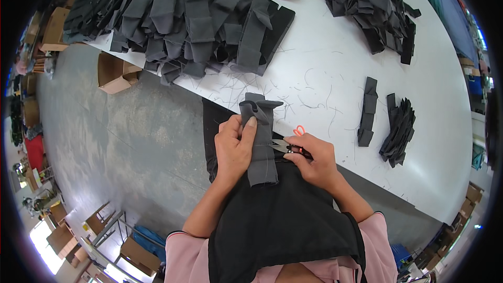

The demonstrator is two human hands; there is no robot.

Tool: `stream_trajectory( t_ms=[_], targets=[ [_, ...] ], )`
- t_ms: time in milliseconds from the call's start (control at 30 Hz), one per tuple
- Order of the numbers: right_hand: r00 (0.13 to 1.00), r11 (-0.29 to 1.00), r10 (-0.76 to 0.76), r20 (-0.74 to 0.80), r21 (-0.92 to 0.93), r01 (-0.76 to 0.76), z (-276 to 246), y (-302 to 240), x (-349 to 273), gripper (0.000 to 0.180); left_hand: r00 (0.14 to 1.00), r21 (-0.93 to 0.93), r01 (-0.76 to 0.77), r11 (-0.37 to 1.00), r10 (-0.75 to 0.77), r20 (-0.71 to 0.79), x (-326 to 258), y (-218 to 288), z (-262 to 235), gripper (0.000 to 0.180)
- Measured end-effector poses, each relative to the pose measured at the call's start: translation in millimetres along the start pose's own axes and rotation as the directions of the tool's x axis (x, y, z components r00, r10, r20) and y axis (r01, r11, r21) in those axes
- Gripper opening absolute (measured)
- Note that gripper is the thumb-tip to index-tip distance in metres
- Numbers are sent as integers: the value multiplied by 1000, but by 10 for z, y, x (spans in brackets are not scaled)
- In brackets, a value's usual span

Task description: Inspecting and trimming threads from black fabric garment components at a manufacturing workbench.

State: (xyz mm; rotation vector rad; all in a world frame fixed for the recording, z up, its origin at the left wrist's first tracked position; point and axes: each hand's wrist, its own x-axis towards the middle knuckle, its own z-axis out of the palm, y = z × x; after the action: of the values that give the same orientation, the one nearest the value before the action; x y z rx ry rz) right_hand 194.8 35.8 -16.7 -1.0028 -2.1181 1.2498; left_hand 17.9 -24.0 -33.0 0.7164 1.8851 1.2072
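Note:
A dark grey fabric strip, folded over at its upper end, is gripped by my left hand with the thumb pressed on top. It hangs in front of my black apron, close to the table's edge. My right hand is closed around small thread snips with metal blades and an orange finger loop. The blade tips point left and meet the strip's right edge. A thin loose thread shows on the strip below the blades.
On the white table a large heap of grey fabric strips lies at the far left, another pile at the far right. Nearer right are a single strip and a small bundle. An open cardboard box stands on the floor.

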Motion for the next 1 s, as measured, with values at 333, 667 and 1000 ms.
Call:
stream_trajectory(
  t_ms=[333, 667, 1000],
  targets=[
    [938, 869, -348, -6, -379, 320, -31, -41, 40, 25, 997, -9, 67, 998, -67, 42, 1, 7, -3, 24],
    [909, 831, -415, -19, -414, 371, 11, -34, 19, 33, 995, -38, 90, 995, -88, 47, 31, -21, 0, 24],
    [990, 991, -112, -81, -76, 106, -2, -63, -14, 21, 995, -16, -95, 995, 94, -39, 23, -66, 13, 19]
  ],
)
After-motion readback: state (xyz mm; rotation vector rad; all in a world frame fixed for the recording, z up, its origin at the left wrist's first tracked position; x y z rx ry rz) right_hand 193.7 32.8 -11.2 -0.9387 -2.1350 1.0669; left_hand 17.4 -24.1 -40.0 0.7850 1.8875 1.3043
